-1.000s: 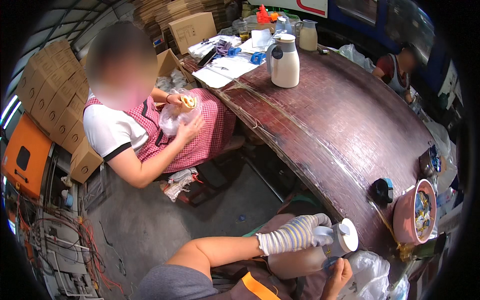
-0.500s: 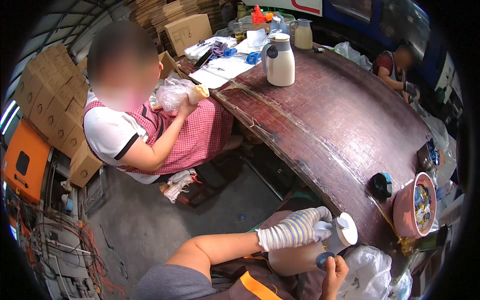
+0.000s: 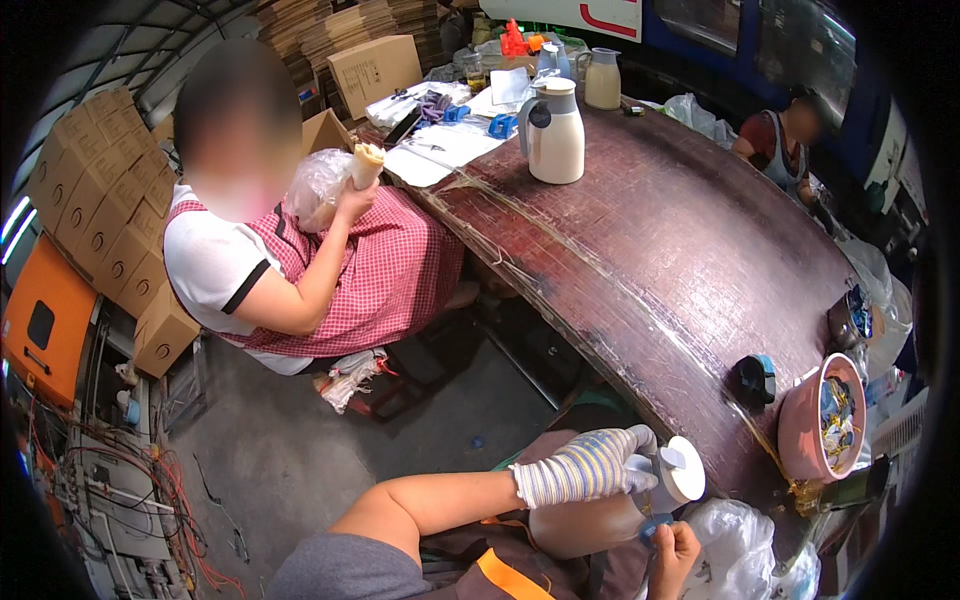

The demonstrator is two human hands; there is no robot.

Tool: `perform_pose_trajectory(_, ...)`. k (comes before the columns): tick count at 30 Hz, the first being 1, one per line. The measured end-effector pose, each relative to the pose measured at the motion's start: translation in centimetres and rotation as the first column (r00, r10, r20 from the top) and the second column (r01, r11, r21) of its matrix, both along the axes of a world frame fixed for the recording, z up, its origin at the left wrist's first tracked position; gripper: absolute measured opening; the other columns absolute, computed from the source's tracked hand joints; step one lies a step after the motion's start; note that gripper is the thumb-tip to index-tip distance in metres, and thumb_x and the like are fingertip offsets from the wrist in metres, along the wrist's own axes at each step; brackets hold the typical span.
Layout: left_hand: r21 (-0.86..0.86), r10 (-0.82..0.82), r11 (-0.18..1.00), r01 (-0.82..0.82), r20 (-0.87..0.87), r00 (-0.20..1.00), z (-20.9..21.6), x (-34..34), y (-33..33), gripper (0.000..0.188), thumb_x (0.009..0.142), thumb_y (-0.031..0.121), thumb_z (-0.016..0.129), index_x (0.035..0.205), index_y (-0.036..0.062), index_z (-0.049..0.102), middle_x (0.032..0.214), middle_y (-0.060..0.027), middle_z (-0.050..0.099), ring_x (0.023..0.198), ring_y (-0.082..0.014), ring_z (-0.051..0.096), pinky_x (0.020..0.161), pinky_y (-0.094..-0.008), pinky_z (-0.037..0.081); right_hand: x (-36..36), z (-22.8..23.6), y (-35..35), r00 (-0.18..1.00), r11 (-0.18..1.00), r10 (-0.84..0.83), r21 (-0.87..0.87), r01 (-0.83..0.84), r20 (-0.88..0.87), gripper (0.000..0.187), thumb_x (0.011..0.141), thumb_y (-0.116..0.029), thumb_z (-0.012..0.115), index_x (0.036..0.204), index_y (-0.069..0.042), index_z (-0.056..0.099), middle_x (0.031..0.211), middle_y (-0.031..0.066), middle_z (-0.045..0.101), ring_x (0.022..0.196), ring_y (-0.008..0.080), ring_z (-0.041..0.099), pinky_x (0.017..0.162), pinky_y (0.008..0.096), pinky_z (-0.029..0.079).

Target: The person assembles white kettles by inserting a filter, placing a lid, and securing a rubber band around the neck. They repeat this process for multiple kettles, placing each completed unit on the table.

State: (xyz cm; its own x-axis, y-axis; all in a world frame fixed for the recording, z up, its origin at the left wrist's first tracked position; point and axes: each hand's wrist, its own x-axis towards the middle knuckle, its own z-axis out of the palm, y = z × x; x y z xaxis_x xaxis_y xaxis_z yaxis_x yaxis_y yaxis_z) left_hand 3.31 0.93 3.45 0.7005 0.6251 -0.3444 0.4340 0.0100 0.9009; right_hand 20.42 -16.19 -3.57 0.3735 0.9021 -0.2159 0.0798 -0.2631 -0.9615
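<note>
lower centre of frame: insulated jug (image 3: 578, 527), tilted, white lid (image 3: 687, 470) rightward. gloved left hand (image 3: 592, 467), fingers closed around its handle (image 3: 645, 465). bare right hand (image 3: 674, 557) pinching round blue tag (image 3: 653, 524). frame right: pink bucket (image 3: 799, 425).

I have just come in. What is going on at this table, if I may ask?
The person's gloved left hand holds a pale jug, tilted. The bare right hand has a small blue tag between thumb and finger, close to the jug. Another jug stands upright on the dark table. On the left, a seated co-worker in a checked apron holds a rolled snack.
</note>
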Motion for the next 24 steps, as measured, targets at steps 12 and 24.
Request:
perform_pose_trajectory(12, 0.02, 0.07, 0.997, -0.077, 0.226, 0.972, -6.6, -0.4, -1.3, 0.036, 0.083, 0.016, 0.072, 0.114, 0.0063, 0.057, 0.079, -0.0059, 0.064, 0.063, -0.0103, 0.056, 0.056, -0.0266, 0.046, -0.6, -0.9, -0.5, 0.999, 1.0, -0.019, -0.017, 0.018, -0.039, 0.022, 0.094, -0.018, 0.059, 0.079, -0.002, 0.058, 0.075, -0.0001, 0.055, 0.072, 0.01, 0.047, 0.066, 0.0257, 0.04)
perform_pose_trajectory(24, -0.392, 0.448, 0.875, -0.284, 0.435, 0.781, -1.7, -3.1, 1.4, 0.028, 0.081, 0.012, 0.078, 0.105, 0.0029, 0.067, 0.09, -0.0017, 0.069, 0.08, -0.0068, 0.063, 0.071, -0.0234, 0.052, 0.6, -2.7, -0.3, 0.98, 0.998, -0.065, -0.003, 0.066, -0.185, 0.02, 0.095, -0.018, 0.058, 0.107, -0.004, 0.065, 0.084, 0.0007, 0.06, 0.073, 0.008, 0.053, 0.066, 0.021, 0.042)
